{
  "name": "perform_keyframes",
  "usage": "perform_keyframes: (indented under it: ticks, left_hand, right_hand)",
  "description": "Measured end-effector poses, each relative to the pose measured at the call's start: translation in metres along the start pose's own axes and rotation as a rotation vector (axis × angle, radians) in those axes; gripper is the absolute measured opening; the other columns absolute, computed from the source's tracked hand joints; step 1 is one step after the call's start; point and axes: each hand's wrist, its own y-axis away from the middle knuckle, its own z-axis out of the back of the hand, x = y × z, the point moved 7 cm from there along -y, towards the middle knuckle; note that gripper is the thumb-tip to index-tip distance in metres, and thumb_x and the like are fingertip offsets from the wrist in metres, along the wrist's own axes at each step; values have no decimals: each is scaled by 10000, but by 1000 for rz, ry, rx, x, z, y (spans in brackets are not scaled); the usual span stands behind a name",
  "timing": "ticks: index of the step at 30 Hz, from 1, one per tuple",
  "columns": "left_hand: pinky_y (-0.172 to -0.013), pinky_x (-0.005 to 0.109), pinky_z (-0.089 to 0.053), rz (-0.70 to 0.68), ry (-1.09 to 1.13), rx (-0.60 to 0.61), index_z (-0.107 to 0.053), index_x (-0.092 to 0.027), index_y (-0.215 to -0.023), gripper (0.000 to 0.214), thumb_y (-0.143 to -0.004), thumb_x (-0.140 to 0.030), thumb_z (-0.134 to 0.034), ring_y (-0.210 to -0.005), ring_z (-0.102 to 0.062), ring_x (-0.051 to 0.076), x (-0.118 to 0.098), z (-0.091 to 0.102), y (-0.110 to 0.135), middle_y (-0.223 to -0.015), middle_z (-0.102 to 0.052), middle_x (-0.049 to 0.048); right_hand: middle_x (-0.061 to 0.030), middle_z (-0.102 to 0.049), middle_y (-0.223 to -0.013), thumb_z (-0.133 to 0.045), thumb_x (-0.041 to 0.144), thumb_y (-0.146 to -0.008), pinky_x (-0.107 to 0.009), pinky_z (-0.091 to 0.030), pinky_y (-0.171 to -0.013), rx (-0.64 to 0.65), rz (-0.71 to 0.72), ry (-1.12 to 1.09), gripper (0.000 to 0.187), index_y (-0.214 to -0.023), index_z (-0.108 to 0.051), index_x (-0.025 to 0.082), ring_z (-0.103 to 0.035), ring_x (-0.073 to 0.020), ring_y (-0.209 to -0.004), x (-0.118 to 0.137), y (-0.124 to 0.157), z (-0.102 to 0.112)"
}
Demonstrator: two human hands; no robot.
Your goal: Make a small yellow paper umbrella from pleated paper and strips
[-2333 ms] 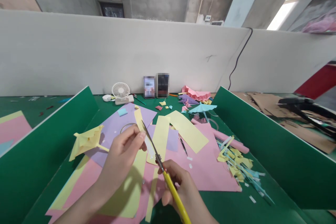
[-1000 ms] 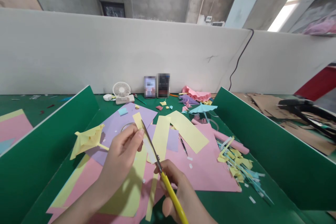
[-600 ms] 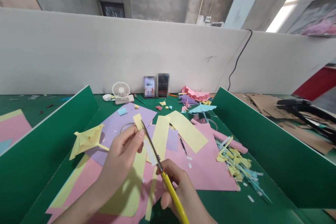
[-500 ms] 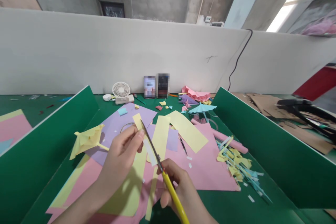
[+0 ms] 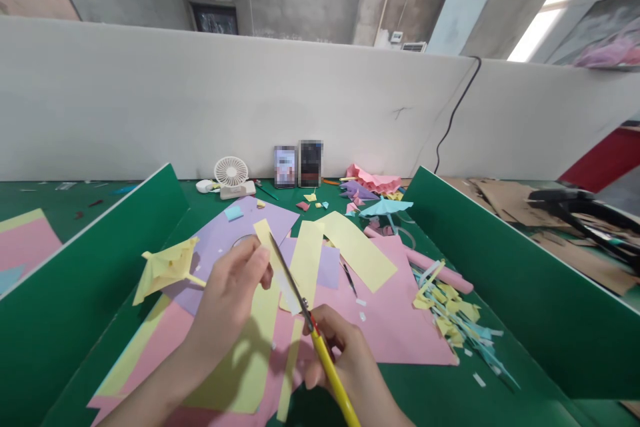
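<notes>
My left hand [image 5: 227, 303] pinches a narrow yellow paper strip [image 5: 263, 235] and holds it up over the table. My right hand [image 5: 345, 363] grips yellow-handled scissors [image 5: 320, 347]; their blades point up and left along the strip's right edge, close to my left fingertips. Below both hands lie overlapping pink paper sheets [image 5: 395, 320], yellow paper strips [image 5: 357, 250] and a purple sheet [image 5: 220, 237] on the green table. A folded yellow paper umbrella [image 5: 163, 268] lies just left of my left hand.
Green divider boards [image 5: 505, 273] wall the workspace on both sides. Paper scraps [image 5: 450, 310] and a pink paper roll [image 5: 440, 272] lie at right. A small white fan [image 5: 231, 173], two propped phones [image 5: 297, 165] and folded paper shapes [image 5: 375, 183] stand at the back.
My left hand has shifted slightly down and left with the strip. The scissors have crept a little along the strip's edge; otherwise the scene holds still.
</notes>
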Motion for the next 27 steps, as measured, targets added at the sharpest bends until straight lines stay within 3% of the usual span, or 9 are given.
perform_keyframes:
  ticks: [3, 7, 12, 21, 27]
  left_hand:
    - [-474, 223, -333, 9, -38, -58, -382, -217, -536, 334, -856, -312, -371, -492, -391, 108, 0, 4, 0, -519, -389, -47]
    - [-461, 227, -314, -11, -51, -43, -371, -217, -535, 330, -852, -306, -384, -485, -353, 111, -3, 1, 1, -518, -357, -49]
    - [-453, 226, -302, -5, -21, 4, -357, -215, -538, 330, -853, -312, -381, -486, -340, 110, -3, -2, 3, -519, -343, -51]
    - [-447, 217, -307, 39, 15, 60, -347, -214, -539, 333, -842, -348, -387, -487, -343, 108, 2, -7, 2, -510, -342, -53]
    - [-448, 215, -305, 39, 48, 82, -344, -214, -549, 325, -839, -352, -390, -490, -334, 106, 3, -8, 4, -512, -333, -54]
  right_hand:
    - [82, -427, -518, -718, 256, -593, -199, -234, -475, 20, 20, 28, 272, -726, -491, 188, -374, -84, -502, -7, 1, 1]
    - [80, -391, -565, -764, 463, -519, -201, -210, -483, 68, 86, 49, 466, -766, -479, 189, -302, -83, -539, -4, 3, 0]
    - [75, -380, -597, -614, 708, -432, -204, -195, -475, 152, 141, 12, 670, -832, -452, 196, -279, -86, -556, 5, 5, -6]
    - [90, -313, -597, -601, 709, -413, -210, -152, -457, 170, 143, -21, 669, -796, -405, 196, -207, -71, -542, 5, 4, -8]
    - [83, -341, -581, -588, 726, -383, -210, -155, -461, 98, 107, 6, 684, -779, -444, 187, -229, -76, -544, 2, 0, -4]
